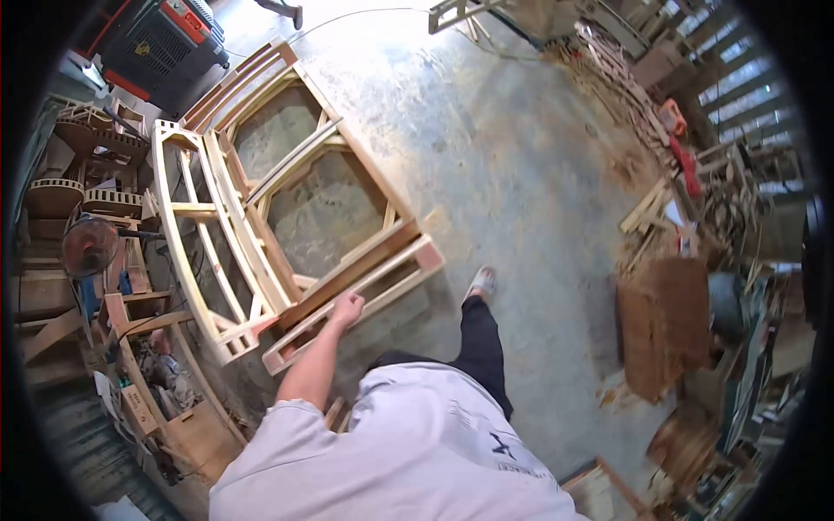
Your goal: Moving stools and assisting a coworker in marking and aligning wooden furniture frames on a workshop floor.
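On the broad concrete floor point(539, 191), left of centre, the big wooden frame point(366, 167) looks largely joined, its bays uncovered; the curved section point(178, 247) lies along its left edge, the narrow end section point(395, 265) at its near edge, perhaps unfixed. Room to move opens rightward; leftward is tight. The left hand's point(348, 307) fingers appear clamped together on the end section's rail; the right hand is hidden.

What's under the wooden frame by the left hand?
Floor shows through the frame's two large openings. Whatever lies directly beneath its rails is covered by the wood and can't be seen.
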Demonstrator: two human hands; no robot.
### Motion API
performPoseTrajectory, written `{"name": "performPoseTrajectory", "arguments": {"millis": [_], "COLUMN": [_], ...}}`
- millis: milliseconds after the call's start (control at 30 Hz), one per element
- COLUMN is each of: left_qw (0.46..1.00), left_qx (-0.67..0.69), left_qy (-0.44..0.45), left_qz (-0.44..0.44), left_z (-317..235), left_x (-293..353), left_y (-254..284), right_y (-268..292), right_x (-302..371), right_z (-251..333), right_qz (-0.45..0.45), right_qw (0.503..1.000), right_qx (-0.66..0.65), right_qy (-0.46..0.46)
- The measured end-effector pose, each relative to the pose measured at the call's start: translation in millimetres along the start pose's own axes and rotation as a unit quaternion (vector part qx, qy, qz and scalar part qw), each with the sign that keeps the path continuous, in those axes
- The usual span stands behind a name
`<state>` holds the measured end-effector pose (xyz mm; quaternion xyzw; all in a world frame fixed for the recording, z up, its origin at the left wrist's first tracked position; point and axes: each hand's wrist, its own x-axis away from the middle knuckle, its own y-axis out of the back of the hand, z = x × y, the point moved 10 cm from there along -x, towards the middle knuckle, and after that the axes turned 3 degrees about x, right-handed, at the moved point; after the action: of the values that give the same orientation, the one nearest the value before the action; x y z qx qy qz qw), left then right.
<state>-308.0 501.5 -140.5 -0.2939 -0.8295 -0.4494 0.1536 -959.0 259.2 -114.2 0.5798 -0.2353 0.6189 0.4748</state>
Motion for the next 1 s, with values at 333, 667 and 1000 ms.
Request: {"name": "performPoseTrajectory", "arguments": {"millis": [333,667,1000], "left_qw": [0.964,0.723,0.405], "left_qx": [0.260,0.626,0.710], "left_qy": [-0.012,-0.292,-0.533], "left_qz": [-0.049,0.025,0.217], "left_z": [-267,-590,-798], "left_x": [-116,-407,-534], "left_y": [54,422,735], "right_y": [-88,-417,-776], "right_x": [-12,-19,1], "right_z": [671,901,1121], "right_qz": [-0.019,0.056,0.096], "right_qw": [0.955,0.915,0.885], "right_qx": [0.031,0.345,0.432], "right_qy": [0.293,0.203,0.146]}}
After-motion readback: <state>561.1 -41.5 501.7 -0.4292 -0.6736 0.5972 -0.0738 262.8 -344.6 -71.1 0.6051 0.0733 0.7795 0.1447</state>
